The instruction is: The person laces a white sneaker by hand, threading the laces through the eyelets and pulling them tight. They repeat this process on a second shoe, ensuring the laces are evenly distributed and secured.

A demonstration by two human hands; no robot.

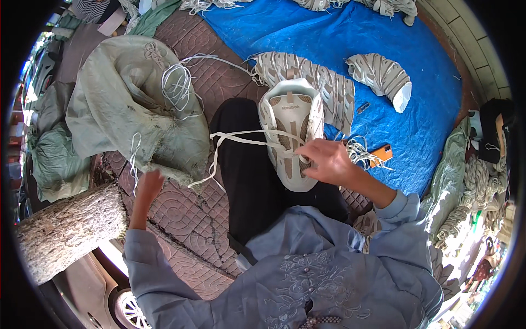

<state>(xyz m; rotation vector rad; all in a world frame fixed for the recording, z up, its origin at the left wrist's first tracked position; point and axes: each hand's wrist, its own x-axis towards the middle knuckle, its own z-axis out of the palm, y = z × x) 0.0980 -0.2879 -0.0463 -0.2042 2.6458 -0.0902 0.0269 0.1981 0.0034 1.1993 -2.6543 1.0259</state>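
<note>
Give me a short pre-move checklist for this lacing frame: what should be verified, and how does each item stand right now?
1. Shoe upper rests steady on the lap: ok.
2. Right hand is on the upper's lacing area, fingers at the eyelets: ok.
3. White lace runs clear from the upper toward the left: ok, though it hangs slack.
4. Left hand has hold of the lace end: cannot tell; the hand is blurred and its grip is hidden.
5. Spare laces lie within reach on the green sack: ok.
6. Lace is threaded through the right eyelet: cannot tell; the fingers cover it.
</note>
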